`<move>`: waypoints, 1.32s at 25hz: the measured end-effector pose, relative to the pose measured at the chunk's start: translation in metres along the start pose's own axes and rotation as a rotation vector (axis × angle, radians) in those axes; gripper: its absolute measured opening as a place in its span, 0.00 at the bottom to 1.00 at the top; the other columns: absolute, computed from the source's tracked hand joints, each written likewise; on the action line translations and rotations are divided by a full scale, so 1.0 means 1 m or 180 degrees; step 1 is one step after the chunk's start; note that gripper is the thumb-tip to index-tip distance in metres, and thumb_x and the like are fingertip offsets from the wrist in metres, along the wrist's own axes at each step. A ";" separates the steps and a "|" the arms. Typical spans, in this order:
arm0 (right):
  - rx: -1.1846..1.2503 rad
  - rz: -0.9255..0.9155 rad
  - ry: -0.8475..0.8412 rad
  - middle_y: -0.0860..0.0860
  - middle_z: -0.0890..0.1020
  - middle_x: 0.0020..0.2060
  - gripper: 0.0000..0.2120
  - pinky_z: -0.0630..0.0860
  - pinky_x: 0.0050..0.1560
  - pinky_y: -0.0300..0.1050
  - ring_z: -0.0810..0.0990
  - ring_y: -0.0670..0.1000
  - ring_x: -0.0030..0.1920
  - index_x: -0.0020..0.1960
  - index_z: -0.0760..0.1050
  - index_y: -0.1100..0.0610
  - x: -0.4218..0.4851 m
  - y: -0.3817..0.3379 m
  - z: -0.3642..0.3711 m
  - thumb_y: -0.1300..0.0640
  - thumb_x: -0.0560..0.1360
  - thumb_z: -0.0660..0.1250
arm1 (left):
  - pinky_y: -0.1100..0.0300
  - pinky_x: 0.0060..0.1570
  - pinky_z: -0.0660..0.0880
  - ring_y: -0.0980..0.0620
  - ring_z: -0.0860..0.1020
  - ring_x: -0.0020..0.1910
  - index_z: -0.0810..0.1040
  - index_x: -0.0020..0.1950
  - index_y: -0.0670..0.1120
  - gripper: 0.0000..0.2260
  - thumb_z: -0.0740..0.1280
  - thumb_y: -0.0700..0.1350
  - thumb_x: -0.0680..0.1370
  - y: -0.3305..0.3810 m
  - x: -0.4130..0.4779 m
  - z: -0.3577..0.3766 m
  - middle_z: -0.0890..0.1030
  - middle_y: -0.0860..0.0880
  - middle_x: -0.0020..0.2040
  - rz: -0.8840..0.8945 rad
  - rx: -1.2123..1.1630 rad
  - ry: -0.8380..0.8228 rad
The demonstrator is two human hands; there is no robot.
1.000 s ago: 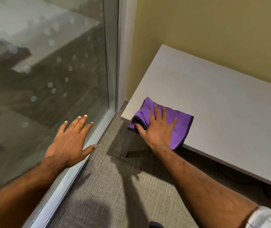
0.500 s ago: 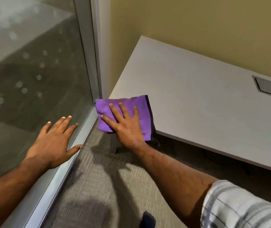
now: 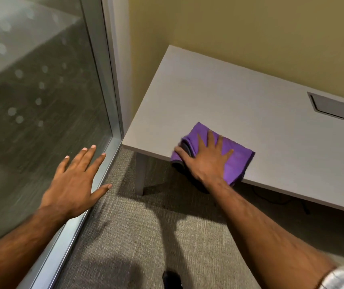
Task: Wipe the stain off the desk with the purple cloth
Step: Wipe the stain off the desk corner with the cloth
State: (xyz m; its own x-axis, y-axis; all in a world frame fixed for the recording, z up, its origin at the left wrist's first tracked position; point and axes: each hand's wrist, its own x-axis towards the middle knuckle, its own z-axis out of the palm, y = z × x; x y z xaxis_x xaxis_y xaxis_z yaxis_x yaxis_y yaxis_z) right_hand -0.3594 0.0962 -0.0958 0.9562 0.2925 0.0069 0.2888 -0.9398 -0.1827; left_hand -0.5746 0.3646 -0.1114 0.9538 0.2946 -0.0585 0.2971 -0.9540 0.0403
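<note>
1. The right hand lies flat, fingers spread, pressing the folded purple cloth on the counter at its near edge, centre-right of the frame.
2. The left hand is open and empty, near the glass partition at lower left.
3. No stain shows; it may lie under the cloth.
4. Advice: keep the palm flat, press evenly, use short overlapping strokes, and stop the cloth sliding off the edge.

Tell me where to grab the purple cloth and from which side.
Pinch the purple cloth at its near edge, which overhangs the desk front, coming from the person's side. The right hand lies flat on top, and the folded layers bunch at the left.
</note>
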 end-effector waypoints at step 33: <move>-0.0087 -0.1053 -0.0241 0.54 0.53 0.80 0.33 0.48 0.68 0.80 0.49 0.62 0.79 0.79 0.54 0.46 0.225 -0.130 0.028 0.33 0.77 0.51 | 0.39 0.74 0.59 0.48 0.56 0.78 0.59 0.78 0.50 0.42 0.39 0.74 0.73 -0.003 0.079 0.030 0.57 0.49 0.80 -0.0799 -0.0821 -0.0290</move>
State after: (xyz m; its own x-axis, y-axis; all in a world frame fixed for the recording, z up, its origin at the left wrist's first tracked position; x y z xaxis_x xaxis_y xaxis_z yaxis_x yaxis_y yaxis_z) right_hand -0.1828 0.2897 -0.0984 0.8046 0.5937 -0.0118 0.5850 -0.7959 -0.1562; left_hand -0.5012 0.3896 -0.1458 0.8456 0.5002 -0.1865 0.5335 -0.8039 0.2630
